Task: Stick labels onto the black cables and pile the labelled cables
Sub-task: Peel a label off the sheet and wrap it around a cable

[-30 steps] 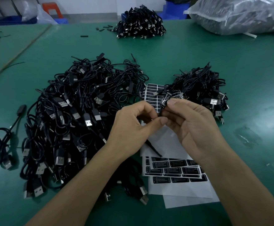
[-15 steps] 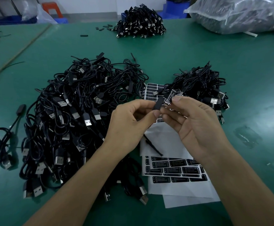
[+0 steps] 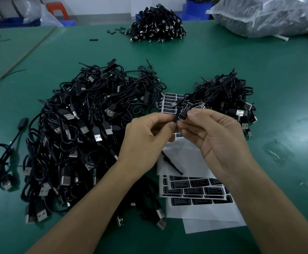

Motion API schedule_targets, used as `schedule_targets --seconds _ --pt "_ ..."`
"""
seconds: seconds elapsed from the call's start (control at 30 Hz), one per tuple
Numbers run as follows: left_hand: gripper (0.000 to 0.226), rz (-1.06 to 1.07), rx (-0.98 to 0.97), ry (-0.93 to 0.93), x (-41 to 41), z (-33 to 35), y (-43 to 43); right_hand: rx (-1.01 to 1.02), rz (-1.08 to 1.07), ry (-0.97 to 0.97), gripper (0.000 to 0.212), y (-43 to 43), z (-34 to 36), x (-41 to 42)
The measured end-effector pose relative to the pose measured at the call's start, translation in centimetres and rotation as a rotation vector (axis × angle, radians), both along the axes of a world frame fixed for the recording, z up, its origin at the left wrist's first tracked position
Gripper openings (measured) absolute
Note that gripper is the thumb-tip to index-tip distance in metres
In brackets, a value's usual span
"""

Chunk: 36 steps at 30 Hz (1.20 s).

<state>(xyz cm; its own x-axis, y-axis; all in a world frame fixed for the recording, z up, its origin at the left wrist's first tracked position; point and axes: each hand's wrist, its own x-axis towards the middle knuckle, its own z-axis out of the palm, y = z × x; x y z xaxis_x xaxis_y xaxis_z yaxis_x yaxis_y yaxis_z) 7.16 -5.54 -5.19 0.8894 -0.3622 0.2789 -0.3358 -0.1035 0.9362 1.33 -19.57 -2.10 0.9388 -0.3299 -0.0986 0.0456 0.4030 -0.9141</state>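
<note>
Sheets of black labels (image 3: 199, 193) lie fanned on white backing at your near edge of the green surface (image 3: 277, 74). Their print reads "LED CONTROLLER"; the smaller lines are too fine to read. Just beyond them your left hand (image 3: 149, 138) pinches a cable's small black body (image 3: 175, 119) between thumb and fingertip. Your right hand (image 3: 221, 142) holds a loose label (image 3: 185, 110) in a fingertip grip, its lower end against that body; it too reads "LED CONTROLLER". A large cable heap (image 3: 83, 132) sits towards the left edge, and a smaller pile (image 3: 226, 96) lies just beyond your right hand. At the far right corner a clear plastic bag (image 3: 270, 15) holds dark contents you cannot make out.
</note>
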Motion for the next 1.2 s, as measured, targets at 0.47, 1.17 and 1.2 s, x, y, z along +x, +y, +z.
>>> schedule_targets --seconds 0.47,1.17,1.2 --pt "0.027 -0.086 -0.091 0.091 0.07 0.46 0.05 -0.089 -0.021 0.036 0.023 0.0 -0.14 -0.07" --pt "0.014 0.034 -0.103 0.112 0.07 0.53 0.05 -0.219 0.029 0.057 0.015 0.21 -0.53 -0.03" --pt "0.016 0.026 -0.107 0.117 0.05 0.58 0.03 -0.225 0.022 0.058 0.015 0.21 -0.54 -0.02"
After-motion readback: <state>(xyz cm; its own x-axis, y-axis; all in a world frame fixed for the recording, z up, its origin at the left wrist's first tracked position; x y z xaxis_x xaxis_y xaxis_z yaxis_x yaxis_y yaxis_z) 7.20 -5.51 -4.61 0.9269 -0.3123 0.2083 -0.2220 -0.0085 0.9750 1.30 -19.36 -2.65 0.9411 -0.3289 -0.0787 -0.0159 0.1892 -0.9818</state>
